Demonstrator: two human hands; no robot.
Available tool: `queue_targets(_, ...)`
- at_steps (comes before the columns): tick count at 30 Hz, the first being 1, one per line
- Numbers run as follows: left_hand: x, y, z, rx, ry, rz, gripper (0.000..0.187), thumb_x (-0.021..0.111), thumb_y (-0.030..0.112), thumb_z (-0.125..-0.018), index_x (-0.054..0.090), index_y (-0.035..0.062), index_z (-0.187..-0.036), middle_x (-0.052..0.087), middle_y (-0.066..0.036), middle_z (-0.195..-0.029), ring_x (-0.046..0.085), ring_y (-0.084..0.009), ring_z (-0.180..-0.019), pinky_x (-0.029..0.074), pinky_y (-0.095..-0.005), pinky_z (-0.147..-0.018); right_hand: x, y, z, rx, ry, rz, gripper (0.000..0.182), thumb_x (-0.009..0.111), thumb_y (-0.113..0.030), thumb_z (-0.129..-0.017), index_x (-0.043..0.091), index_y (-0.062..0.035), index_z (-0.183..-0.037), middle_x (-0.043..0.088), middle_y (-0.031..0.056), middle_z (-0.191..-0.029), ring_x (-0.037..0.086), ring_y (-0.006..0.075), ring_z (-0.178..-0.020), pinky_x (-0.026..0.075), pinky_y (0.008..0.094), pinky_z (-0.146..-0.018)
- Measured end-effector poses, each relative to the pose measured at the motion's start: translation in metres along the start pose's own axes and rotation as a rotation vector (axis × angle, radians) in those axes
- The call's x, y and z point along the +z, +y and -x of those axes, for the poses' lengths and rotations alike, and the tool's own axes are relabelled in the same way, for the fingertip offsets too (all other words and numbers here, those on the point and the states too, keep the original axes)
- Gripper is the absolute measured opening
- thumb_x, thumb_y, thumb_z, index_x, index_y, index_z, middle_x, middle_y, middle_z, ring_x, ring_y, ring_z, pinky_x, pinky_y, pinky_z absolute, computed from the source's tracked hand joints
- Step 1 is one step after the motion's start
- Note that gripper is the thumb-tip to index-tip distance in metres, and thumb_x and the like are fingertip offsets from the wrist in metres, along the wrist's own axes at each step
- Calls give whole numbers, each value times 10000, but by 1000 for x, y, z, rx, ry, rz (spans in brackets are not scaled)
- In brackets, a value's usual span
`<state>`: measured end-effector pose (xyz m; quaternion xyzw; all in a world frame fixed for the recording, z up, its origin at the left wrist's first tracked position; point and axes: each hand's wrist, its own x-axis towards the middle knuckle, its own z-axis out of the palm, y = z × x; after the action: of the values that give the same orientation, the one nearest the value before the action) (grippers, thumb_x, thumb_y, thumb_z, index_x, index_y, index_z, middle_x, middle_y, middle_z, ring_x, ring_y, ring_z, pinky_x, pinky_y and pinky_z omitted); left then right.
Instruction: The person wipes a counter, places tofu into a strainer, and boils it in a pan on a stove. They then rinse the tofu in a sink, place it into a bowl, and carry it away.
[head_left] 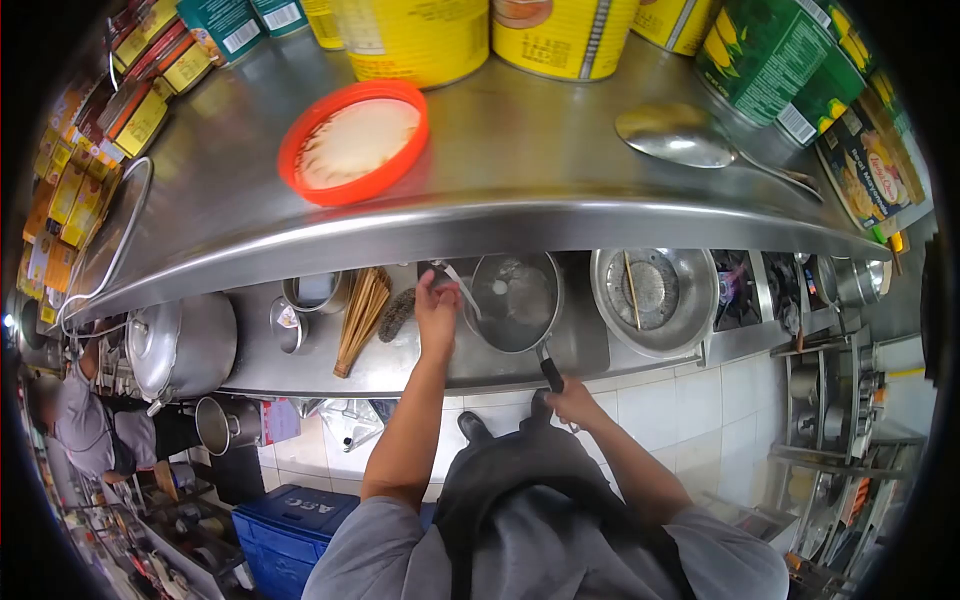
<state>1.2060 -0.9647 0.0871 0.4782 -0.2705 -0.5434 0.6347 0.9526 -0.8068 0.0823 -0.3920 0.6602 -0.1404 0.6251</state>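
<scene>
My right hand (573, 402) is closed round the black handle of a frying pan (515, 335), which rests on the stove top below the shelf edge. Clear liquid seems to lie in the pan. My left hand (438, 305) is at the pan's left rim, its fingers bent round a pale, thin utensil (464, 290) that reaches over the rim. Left of that hand are a dark scrubber-like brush (397, 316) and a bundle of bamboo sticks (362, 320). A wide metal basin (700, 300) with a stick in it stands right of the pan.
A steel shelf (520, 170) crosses above, bearing tins, a red-rimmed tub (355, 143) and a large spoon (680, 137). A lit burner (735, 290) is at the right. A big lidded pot (190, 345) stands left; another person (90, 425) is farther left.
</scene>
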Motion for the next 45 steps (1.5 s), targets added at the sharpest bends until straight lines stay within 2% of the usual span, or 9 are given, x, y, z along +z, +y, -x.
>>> queue_targets(3,-4,-23,-4,-211,14,98,260,510,1,-935,504,0,-1195,632,-105,-997,596,-154,-848,505,-287,-737,-5,31,-25,-379,342,579,385,660,-133,-798,549,9,-1138,658,234,-798,661,395,-689,529,482,-629)
queue_targets(11,10,-41,-29,-388,66,285,269,507,27,-924,569,-2,-1183,650,-87,-923,647,-174,-888,538,-312,-778,-15,-12,9,-108,437,690,279,649,-115,-793,553,-8,-1033,654,290,-886,633,473,-907,500,553,-804)
queue_targets(13,-5,-28,-28,-353,-241,-635,210,505,84,-932,665,15,-1050,671,-104,-805,682,-230,-797,550,-354,-727,-15,1,6,-159,443,681,265,650,-109,-794,548,-7,-1016,654,285,-869,628,481,-891,492,564,-794)
queue_targets(14,-20,-31,-21,299,-90,-1208,221,501,107,-908,705,23,-905,682,-149,-780,677,-319,-746,540,-416,-683,-19,19,2,-270,472,651,267,657,-105,-796,539,-9,-1015,645,246,-790,642,441,-776,500,541,-703)
queue_targets(17,-119,-5,-37,867,230,-1251,181,595,83,-760,704,58,-902,672,-179,-789,647,-373,-762,507,-466,-712,-28,6,20,-261,331,363,242,664,-94,-813,511,-23,-986,581,141,-651,599,308,-555,466,450,-519)
queue_targets(20,-192,38,-7,103,433,-1683,590,611,173,-765,488,131,-1341,534,-182,-1297,547,-378,-1120,444,-528,-916,-38,13,29,-65,-21,-143,209,656,-82,-841,473,-53,-936,476,33,-584,474,147,-434,371,319,-402)
queue_targets(22,-225,35,-8,-261,311,-1706,772,609,315,-829,261,154,-1500,516,-201,-1314,508,-382,-1216,409,-543,-982,-35,34,24,-7,-271,-478,210,636,-40,-858,437,-91,-903,410,-16,-571,386,71,-425,303,254,-387)
queue_targets(35,-208,93,128,375,-51,-1531,580,552,148,-934,333,7,-1452,524,-299,-1263,557,-455,-1120,478,-462,-933,6,71,-23,186,-529,-665,208,641,-45,-844,446,-111,-876,390,-44,-563,365,54,-408,302,232,-369)
queue_targets(45,-39,16,94,190,-511,-1574,509,635,240,-885,461,73,-1333,629,-258,-983,660,-420,-828,539,-506,-730,6,36,-23,152,-521,-537,199,625,-25,-819,451,-88,-892,415,-30,-578,387,65,-424,341,246,-387)
